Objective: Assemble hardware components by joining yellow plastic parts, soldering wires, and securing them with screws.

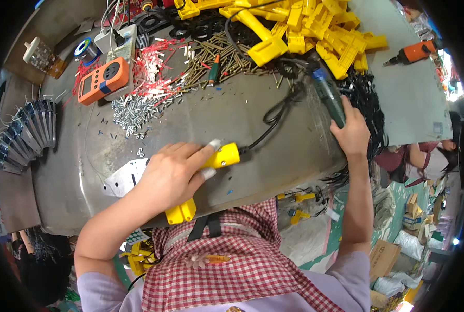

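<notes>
My left hand (172, 169) is closed over a yellow plastic tool housing (225, 156) near the table's front edge, with pale covers on the finger and thumb tips. A black power cord (267, 132) runs out of the housing's right end. From beneath the hand, a flat silver metal plate (125, 177) sticks out to the left; whether it is joined to the housing is hidden. At the right, my right hand (354, 130) wraps around the dark body of an electric screwdriver (326, 93) with a blue collar. Its tip points away, toward the yellow parts, and is hard to make out.
Yellow plastic housings (320, 31) are heaped at the back right. Long brass-coloured screws (206, 60), silver screws (133, 112) and red-white sleeves (156, 65) lie in piles. An orange meter (104, 80) stands left, near stacked metal plates (29, 135). Black cords (364, 99) hang right.
</notes>
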The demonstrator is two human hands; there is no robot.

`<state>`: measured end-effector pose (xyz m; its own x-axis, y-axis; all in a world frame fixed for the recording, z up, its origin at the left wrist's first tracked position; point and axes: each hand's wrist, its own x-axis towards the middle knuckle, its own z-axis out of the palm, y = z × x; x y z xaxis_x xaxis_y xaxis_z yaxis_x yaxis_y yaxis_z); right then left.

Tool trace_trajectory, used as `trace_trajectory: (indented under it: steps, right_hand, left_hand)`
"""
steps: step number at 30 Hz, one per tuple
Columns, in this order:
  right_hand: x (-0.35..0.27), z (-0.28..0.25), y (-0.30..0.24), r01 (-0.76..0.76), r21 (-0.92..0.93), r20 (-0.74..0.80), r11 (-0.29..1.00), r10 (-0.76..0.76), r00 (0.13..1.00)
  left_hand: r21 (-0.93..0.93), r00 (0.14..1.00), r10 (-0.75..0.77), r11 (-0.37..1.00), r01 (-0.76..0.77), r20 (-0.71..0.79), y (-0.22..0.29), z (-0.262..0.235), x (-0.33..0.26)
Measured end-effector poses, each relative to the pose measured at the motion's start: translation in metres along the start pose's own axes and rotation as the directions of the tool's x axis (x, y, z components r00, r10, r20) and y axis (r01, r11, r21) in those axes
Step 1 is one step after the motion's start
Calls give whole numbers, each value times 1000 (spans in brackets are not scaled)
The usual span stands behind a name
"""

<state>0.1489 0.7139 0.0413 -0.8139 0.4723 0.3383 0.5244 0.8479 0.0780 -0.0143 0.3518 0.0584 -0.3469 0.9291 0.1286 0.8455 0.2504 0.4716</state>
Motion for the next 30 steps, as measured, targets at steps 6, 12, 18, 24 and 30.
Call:
trace_trajectory:
  steps: [6,12,18,24,30]
  right_hand:
    - [24,-16,16,-306,941,210,142,462,862]
    - [4,-48,-107,5,775,215,-632,270,939]
    - [-2,-67,-184,237,931,-204,-276,144,968]
    - [-11,-62,-201,212,960,-211,-184,24,977]
    - [-1,-71,-200,152,973,-149,-176,27,988]
  left_hand:
    - [-33,999,25,999,-24,26,-2,6,1]
    - [24,1000,-14,1000,15,-13,9,20,29]
    - [24,1000,-8,1000,7,17,7,21,29]
    - [60,1000,-12,998,12,3,9,28,23]
    - [29,999,-6,1000,7,-37,5,30,25]
